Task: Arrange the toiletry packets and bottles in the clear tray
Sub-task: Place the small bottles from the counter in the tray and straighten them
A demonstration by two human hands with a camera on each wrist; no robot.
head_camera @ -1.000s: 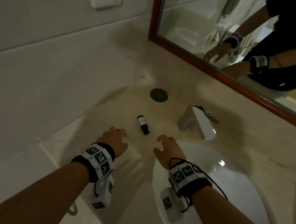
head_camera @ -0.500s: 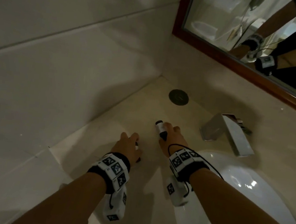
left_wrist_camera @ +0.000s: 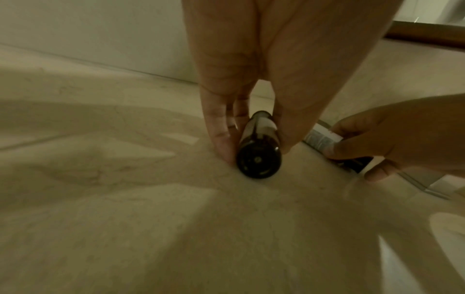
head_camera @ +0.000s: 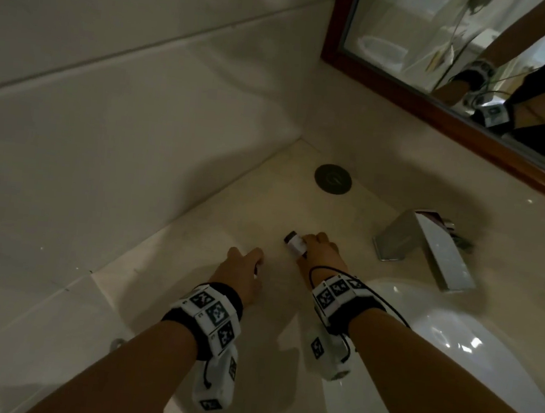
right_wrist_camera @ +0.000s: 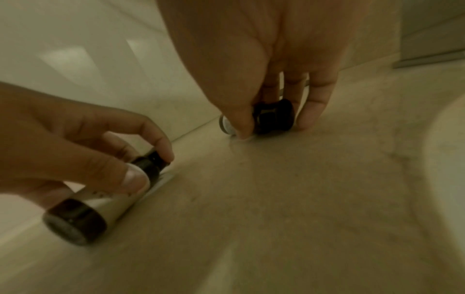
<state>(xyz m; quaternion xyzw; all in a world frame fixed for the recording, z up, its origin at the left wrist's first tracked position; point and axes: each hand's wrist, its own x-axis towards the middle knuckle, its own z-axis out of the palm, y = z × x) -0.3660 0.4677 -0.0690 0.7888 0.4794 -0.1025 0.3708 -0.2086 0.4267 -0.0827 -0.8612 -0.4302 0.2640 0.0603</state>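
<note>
A person leans over a beige stone bathroom counter (head_camera: 191, 265), both forearms reaching forward, each wrist wearing a band with black-and-white markers. The left hand (head_camera: 241, 270) pinches a small dark bottle (left_wrist_camera: 259, 147) with a pale label, lying on its side on the counter; in the left wrist view the thumb and fingers (left_wrist_camera: 219, 129) press its two flanks, the dark round end facing the camera, a hold that likely stops the round body from rolling. The right hand (head_camera: 321, 255) grips a second small bottle (head_camera: 295, 242), also lying flat, just ahead of and to the right of the first; the right wrist view shows the thumb (right_wrist_camera: 241, 119) and fingertips curled around its dark cap end while the tips touch the stone, which suggests a grasp about to lift. The two bottles lie near each other but apart, between the side wall and the white basin (head_camera: 481, 379). A chrome faucet (head_camera: 428, 249) stands to the right, a dark round disc (head_camera: 333, 179) sits in the back corner, and a wood-framed mirror (head_camera: 465, 58) hangs above. The clear tray and the toiletry packets appear in no view, so the bottles probably have to be carried elsewhere before arranging can begin.
</note>
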